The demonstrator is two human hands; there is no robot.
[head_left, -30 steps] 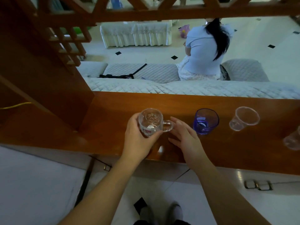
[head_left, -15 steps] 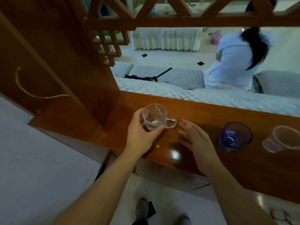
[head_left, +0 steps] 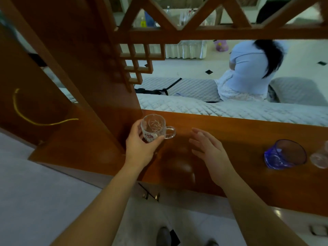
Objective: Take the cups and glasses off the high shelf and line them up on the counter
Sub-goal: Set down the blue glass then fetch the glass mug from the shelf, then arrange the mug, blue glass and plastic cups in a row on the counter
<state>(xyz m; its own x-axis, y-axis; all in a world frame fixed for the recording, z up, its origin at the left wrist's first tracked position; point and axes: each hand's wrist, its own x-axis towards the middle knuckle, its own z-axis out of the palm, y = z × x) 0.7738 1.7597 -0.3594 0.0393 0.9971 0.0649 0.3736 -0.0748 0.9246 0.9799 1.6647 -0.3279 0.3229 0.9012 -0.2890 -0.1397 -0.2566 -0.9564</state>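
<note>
My left hand grips a clear glass mug with a cut star pattern and a red label, its handle pointing right. The mug is at the left end of the wooden counter, close to the upright wooden post; whether its base touches the wood is hidden by my fingers. My right hand hovers flat and open over the counter, a little right of the mug's handle, touching nothing. Further right, a blue glass cup stands on the counter. A clear cup is cut off by the right edge.
A wooden post and lattice frame rise left and above the counter. Behind it are a quilted sofa and a seated person. A yellow cord hangs in the left cabinet. Bottles stand beyond the lattice.
My left hand has carried the mug leftward along the counter, away from the blue cup. My right hand has let go of the handle and now hovers apart. My view has swung left.
</note>
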